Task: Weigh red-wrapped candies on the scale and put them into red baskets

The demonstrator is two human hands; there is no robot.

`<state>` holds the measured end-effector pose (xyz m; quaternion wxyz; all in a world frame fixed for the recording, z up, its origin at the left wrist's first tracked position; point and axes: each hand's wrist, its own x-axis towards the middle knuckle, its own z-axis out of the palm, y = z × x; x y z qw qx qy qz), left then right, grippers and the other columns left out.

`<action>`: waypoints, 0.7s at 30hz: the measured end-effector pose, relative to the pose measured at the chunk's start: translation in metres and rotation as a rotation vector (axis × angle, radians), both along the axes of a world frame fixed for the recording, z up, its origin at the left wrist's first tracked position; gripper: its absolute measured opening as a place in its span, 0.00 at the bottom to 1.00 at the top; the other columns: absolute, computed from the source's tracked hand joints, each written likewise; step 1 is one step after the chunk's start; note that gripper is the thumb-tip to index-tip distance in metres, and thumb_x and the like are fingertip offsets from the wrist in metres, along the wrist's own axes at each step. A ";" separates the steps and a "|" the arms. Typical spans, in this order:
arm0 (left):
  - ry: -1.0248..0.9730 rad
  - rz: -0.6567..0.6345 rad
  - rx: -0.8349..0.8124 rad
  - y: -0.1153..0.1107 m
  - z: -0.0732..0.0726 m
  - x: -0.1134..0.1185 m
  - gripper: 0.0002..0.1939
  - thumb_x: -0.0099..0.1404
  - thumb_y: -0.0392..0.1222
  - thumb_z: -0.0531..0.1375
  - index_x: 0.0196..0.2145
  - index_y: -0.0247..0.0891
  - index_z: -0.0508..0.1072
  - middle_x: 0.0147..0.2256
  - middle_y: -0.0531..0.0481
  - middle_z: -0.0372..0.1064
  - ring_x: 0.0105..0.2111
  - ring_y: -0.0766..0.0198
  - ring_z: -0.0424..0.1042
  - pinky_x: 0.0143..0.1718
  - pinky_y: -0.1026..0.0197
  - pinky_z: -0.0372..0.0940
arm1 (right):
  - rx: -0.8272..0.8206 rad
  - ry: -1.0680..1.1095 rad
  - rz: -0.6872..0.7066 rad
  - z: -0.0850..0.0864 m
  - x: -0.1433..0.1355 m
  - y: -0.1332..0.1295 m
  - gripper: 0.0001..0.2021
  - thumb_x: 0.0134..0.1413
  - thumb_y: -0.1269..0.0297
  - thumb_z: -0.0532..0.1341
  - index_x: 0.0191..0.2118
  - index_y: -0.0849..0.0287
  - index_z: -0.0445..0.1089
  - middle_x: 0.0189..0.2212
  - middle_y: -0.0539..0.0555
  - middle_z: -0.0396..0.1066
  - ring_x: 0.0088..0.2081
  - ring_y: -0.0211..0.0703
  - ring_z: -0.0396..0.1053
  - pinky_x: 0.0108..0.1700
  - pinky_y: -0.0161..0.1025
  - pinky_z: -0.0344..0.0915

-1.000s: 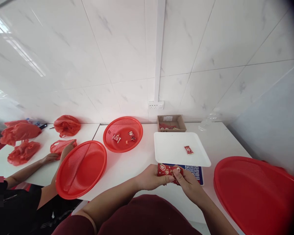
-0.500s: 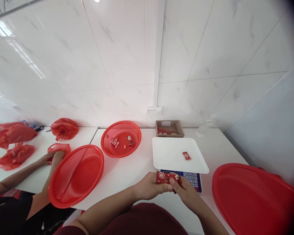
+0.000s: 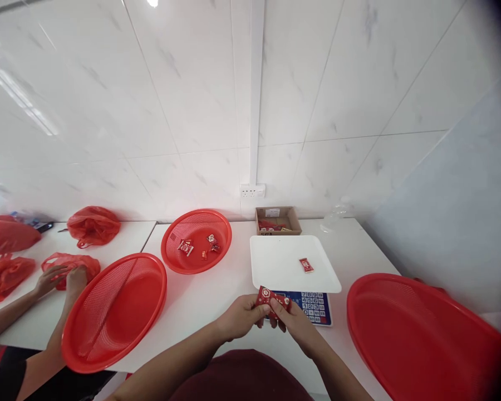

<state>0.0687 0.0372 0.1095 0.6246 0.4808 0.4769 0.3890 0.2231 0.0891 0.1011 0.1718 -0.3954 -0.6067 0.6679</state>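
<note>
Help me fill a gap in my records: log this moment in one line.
left hand: gripping red packet | right hand: gripping same packet | white tray: one small red sachet on it | co-worker's hands: at red bag

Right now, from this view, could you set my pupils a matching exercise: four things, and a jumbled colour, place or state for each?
1. left hand and right hand
2. tray
3. box
4. keypad

A. mainly blue
B. white, bearing a small packet
C. brown
D. gripping a flowered packet

Pairs: 1-D; 2-B; 3-C; 4-A
</note>
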 end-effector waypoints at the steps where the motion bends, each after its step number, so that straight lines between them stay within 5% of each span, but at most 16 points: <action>1: 0.013 0.013 -0.014 0.000 -0.001 -0.002 0.22 0.62 0.59 0.55 0.29 0.35 0.68 0.26 0.53 0.65 0.24 0.70 0.59 0.28 0.65 0.56 | -0.025 0.020 -0.001 -0.002 0.001 0.001 0.25 0.52 0.39 0.51 0.25 0.59 0.64 0.19 0.48 0.63 0.23 0.35 0.57 0.25 0.36 0.53; 11: 0.073 0.298 -0.089 0.012 0.002 0.005 0.26 0.56 0.66 0.56 0.28 0.37 0.63 0.23 0.56 0.61 0.25 0.68 0.60 0.31 0.62 0.57 | 0.061 0.035 -0.187 -0.007 0.008 0.009 0.22 0.48 0.39 0.57 0.26 0.57 0.63 0.19 0.45 0.60 0.22 0.35 0.55 0.26 0.35 0.54; 21: -0.038 0.414 -0.064 0.019 0.022 0.013 0.25 0.54 0.65 0.59 0.27 0.36 0.65 0.25 0.55 0.63 0.26 0.69 0.62 0.32 0.63 0.59 | 0.142 -0.048 -0.122 0.017 0.032 0.006 0.25 0.51 0.38 0.52 0.25 0.57 0.68 0.21 0.51 0.68 0.25 0.40 0.61 0.28 0.38 0.59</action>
